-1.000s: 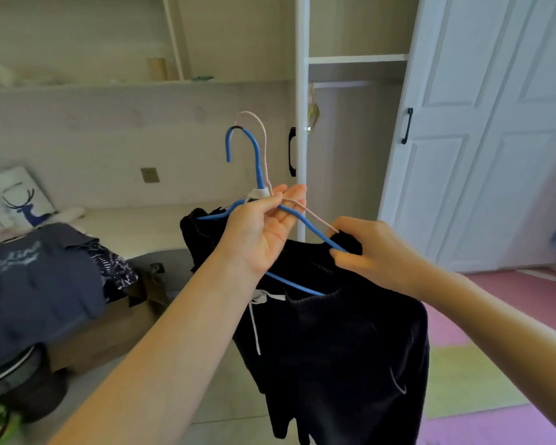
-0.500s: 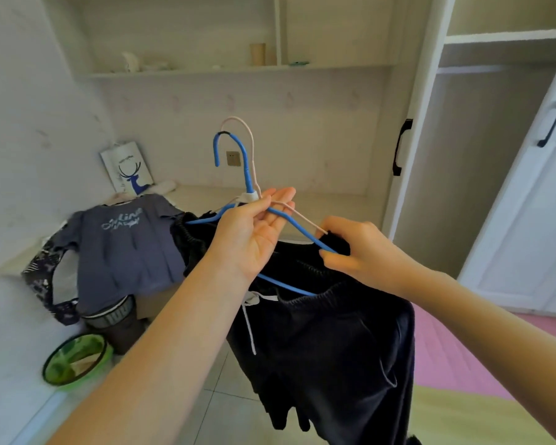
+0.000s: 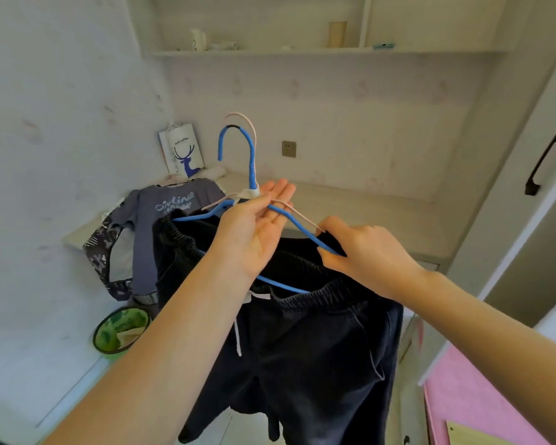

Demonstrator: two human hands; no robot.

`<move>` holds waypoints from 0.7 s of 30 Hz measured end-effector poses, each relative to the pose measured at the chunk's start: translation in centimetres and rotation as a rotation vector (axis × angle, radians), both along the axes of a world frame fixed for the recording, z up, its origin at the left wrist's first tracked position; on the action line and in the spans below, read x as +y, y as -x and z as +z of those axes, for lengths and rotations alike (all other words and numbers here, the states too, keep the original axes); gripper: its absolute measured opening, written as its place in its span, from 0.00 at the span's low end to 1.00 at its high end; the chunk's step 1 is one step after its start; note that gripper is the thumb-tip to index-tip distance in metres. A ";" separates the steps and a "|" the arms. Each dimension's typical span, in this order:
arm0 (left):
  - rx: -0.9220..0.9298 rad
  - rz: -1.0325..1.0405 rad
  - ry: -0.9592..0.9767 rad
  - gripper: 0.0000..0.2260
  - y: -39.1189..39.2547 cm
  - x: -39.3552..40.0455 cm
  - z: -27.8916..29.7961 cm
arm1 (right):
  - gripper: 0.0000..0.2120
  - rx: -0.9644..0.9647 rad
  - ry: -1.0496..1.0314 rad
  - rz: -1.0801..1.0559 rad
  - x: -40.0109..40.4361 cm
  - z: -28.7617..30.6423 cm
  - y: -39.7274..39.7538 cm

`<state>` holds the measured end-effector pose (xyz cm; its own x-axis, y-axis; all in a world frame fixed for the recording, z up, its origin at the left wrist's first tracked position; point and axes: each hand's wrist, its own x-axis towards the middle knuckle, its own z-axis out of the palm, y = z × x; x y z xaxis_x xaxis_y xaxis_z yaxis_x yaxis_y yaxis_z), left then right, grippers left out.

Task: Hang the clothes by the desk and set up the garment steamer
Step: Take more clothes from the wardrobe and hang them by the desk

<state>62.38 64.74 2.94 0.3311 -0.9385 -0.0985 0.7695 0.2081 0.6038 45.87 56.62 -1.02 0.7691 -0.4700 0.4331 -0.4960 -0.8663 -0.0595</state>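
Head view shows my left hand (image 3: 254,232) pinching 2 stacked hangers, blue hanger (image 3: 252,162) and pink hanger (image 3: 241,116), at the neck, other fingers straight. My right hand (image 3: 363,252) clamps the blue arm just beyond the dark trousers (image 3: 302,342) hanging below; I judge they could slide off leftward if it tilts.

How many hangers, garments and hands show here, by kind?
Hangers: 2, a blue wire hanger and a pale pink wire hanger.
Garments: 2, black drawstring trousers and a grey printed T-shirt.
Hands: 2, left hand, right hand.
Total: 6.
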 end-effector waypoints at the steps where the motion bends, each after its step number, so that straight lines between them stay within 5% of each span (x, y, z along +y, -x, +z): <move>1: 0.011 0.011 -0.011 0.17 -1.1 -0.1 -0.3 | 0.10 0.028 0.052 0.008 -0.3 -0.4 -1.1; 10: -0.010 0.144 -0.093 0.19 -8.8 -1.6 -3.5 | 0.10 0.106 0.038 -0.059 -1.8 -3.3 -10.6; 14: -0.002 0.193 -0.092 0.20 -11.7 -2.5 -4.3 | 0.12 -0.018 -0.132 -0.020 -2.0 -4.2 -14.9; 21: -0.006 0.260 -0.107 0.20 -16.1 -5.1 -5.7 | 0.09 -0.091 -0.140 0.061 -5.3 -5.8 -21.2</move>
<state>78.45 59.66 -2.80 0.5605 -0.8062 -0.1895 0.6947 0.3332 0.6375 67.09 51.29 -6.86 0.7590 -0.4840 0.4355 -0.4296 -0.8749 -0.2236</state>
